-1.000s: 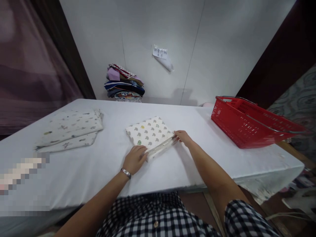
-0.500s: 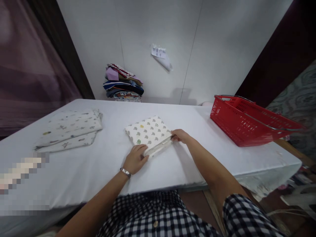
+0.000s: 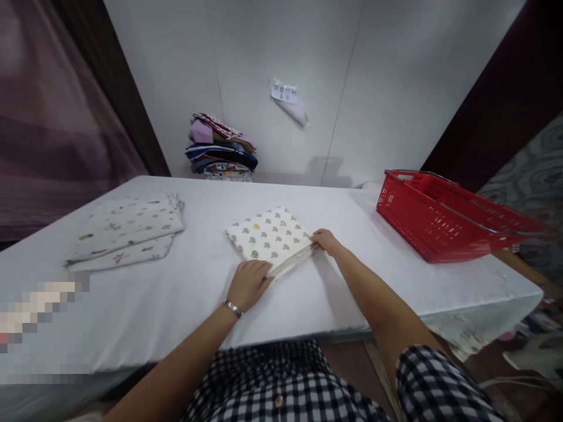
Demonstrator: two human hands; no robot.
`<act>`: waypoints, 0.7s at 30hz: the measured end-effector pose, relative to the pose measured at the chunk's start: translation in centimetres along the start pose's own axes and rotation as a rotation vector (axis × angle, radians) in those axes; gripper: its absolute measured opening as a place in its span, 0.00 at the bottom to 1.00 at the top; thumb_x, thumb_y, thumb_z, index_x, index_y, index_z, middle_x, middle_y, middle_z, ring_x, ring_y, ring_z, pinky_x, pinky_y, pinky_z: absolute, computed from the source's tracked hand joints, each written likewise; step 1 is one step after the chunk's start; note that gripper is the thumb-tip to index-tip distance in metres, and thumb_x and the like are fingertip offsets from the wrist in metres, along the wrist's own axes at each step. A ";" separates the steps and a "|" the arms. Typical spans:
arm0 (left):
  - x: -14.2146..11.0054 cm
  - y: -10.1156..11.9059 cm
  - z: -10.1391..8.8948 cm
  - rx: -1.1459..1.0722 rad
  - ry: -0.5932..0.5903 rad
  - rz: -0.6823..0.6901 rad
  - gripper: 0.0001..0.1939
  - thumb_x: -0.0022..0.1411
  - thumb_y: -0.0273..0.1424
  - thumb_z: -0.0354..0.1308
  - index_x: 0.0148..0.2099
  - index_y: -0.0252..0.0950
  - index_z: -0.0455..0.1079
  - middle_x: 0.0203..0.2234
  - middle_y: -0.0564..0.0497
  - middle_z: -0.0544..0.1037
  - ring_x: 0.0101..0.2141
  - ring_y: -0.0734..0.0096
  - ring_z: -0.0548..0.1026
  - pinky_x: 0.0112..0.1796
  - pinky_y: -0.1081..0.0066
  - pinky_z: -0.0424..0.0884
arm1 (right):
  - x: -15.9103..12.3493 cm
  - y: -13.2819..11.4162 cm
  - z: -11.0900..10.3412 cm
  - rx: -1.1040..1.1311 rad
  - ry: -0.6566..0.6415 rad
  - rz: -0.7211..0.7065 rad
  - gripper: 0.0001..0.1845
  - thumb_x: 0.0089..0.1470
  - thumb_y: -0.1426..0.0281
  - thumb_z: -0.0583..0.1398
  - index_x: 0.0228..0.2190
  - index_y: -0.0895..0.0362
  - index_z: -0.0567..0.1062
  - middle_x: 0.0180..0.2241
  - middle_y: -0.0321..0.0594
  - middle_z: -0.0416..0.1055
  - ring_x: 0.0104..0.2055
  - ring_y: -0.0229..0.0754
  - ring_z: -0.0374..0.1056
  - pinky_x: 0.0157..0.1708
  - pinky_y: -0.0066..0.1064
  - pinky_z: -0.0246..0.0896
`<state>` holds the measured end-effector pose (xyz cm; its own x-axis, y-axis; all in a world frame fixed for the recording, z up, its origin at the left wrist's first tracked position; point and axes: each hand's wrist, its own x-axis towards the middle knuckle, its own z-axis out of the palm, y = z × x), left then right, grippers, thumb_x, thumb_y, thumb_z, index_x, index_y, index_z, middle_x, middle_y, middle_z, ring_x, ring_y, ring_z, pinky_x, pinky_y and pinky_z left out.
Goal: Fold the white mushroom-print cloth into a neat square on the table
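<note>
A folded white cloth (image 3: 270, 234) printed with grey mushroom-like shapes, plus a few yellow and green ones, lies at an angle on the white-covered table (image 3: 197, 310). Its layered edge faces me. My left hand (image 3: 249, 284), with a silver band at the wrist, grips the near left corner, thumb in front and fingers on top. At the right corner, my right hand (image 3: 324, 240) pinches the layers between thumb and fingers. Another folded white cloth (image 3: 132, 225) with small scattered prints rests to the left, apart from both hands.
A red plastic basket (image 3: 417, 223) with metal handles stands on the table's right side. Against the back wall is a stack of folded fabrics (image 3: 222, 149). A paper note (image 3: 285, 94) hangs on the wall. A blurred-out patch covers the lower left.
The near edge of the mushroom-print cloth looks pressed thinner between my hands. Both hands and the cloth appear slightly further right, and the whole view has shifted a little too.
</note>
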<state>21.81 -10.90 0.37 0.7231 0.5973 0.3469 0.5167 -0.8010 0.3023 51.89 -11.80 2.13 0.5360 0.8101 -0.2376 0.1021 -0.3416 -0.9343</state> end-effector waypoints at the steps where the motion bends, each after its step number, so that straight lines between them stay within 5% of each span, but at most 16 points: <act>1: 0.0 0.2 0.1 0.003 0.000 0.001 0.15 0.62 0.38 0.49 0.48 0.42 0.70 0.45 0.49 0.75 0.47 0.61 0.69 0.49 0.59 0.61 | 0.1 0.3 0.1 -0.022 0.016 -0.009 0.09 0.39 0.76 0.62 0.25 0.57 0.67 0.12 0.26 0.57 0.14 0.30 0.53 0.14 0.21 0.44; 12: -0.1 0.8 1.0 0.024 0.040 0.033 0.13 0.65 0.38 0.48 0.47 0.41 0.69 0.42 0.50 0.77 0.44 0.65 0.70 0.47 0.61 0.60 | 1.2 1.6 0.4 -0.448 0.137 -0.165 0.18 0.42 0.73 0.58 0.39 0.58 0.72 0.17 0.29 0.65 0.20 0.35 0.61 0.23 0.25 0.55; 21: 0.6 1.5 1.6 0.011 0.184 0.084 0.11 0.65 0.37 0.48 0.43 0.40 0.69 0.37 0.52 0.78 0.39 0.68 0.71 0.43 0.63 0.60 | 1.6 2.3 0.3 -0.463 0.184 -0.195 0.21 0.43 0.72 0.57 0.43 0.57 0.71 0.24 0.34 0.69 0.24 0.36 0.64 0.24 0.24 0.56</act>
<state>23.75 -11.79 -0.45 0.6682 0.5249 0.5272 0.4640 -0.8480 0.2562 52.72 -11.10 -0.47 0.6040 0.7968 0.0181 0.5515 -0.4014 -0.7313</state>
